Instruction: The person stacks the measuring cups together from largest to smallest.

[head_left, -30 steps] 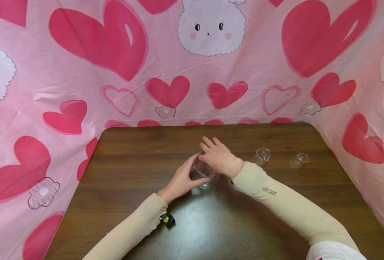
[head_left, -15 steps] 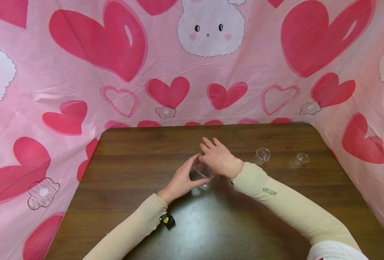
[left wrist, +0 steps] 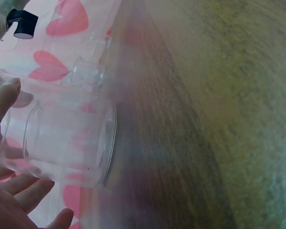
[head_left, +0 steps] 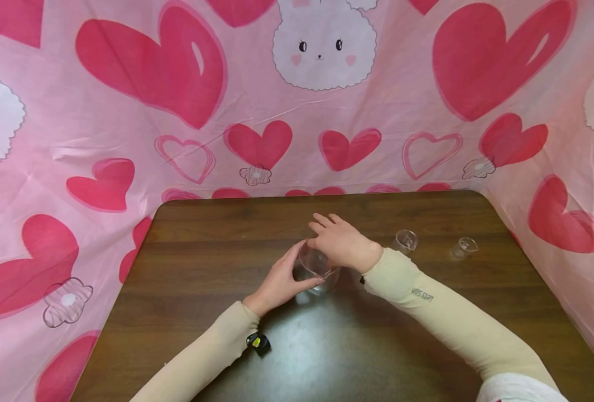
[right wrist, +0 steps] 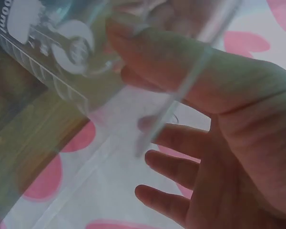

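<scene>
A large clear glass beaker (head_left: 321, 283) stands on the table, its wall gripped between the thumb and fingers of my left hand (head_left: 279, 282). From above, my right hand (head_left: 344, 244) reaches over the rim. Its thumb (right wrist: 157, 57) and a finger go inside the glass and appear to pinch a smaller clear beaker, whose curved outline (left wrist: 31, 131) shows faintly within the large one. The other right fingers stretch out beyond the rim. White markings (right wrist: 78, 52) show on the glass in the right wrist view. Exactly where the right fingertips touch is blurred by the glass.
Two small glass beakers stand to the right, one nearer (head_left: 406, 241) beside my right sleeve and a smaller one (head_left: 464, 248) farther out. The brown wooden table (head_left: 201, 245) meets a pink heart-patterned cloth (head_left: 216, 100) at the back and sides.
My right wrist has shifted slightly right and down, with its fingers still at the rim. The left hand and the large beaker hold almost the same place.
</scene>
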`<state>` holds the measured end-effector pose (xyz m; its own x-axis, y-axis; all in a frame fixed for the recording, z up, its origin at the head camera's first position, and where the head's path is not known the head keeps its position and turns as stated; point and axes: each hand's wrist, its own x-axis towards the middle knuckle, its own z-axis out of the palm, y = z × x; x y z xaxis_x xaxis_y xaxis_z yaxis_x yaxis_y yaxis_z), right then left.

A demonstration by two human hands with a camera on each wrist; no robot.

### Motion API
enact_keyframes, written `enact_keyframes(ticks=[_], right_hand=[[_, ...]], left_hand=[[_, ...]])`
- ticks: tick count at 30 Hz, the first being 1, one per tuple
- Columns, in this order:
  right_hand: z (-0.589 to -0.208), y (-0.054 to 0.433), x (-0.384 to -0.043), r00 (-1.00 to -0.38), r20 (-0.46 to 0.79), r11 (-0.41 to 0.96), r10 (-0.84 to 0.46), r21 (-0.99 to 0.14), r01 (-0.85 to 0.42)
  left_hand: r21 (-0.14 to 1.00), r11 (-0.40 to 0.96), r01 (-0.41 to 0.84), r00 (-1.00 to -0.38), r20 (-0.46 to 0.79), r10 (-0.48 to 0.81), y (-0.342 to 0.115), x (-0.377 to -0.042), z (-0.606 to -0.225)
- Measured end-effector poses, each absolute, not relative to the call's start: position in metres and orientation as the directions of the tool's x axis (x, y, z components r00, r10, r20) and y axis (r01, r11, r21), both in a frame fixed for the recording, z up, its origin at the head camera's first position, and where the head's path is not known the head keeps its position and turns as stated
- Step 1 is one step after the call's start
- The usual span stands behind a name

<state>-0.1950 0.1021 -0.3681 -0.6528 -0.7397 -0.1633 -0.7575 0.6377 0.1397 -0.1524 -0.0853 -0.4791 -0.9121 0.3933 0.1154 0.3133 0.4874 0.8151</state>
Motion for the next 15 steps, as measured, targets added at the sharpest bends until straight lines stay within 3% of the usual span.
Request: enact_keyframes(ticks=[15], right_hand=[[-0.342,0.133,-0.195,-0.617,-0.049,0.616,-0.785,0.042,-0.787]], left_hand=[[0.825,0.476,0.304,-0.918,0.119,0.379,-0.085,-0.152,-0.479]])
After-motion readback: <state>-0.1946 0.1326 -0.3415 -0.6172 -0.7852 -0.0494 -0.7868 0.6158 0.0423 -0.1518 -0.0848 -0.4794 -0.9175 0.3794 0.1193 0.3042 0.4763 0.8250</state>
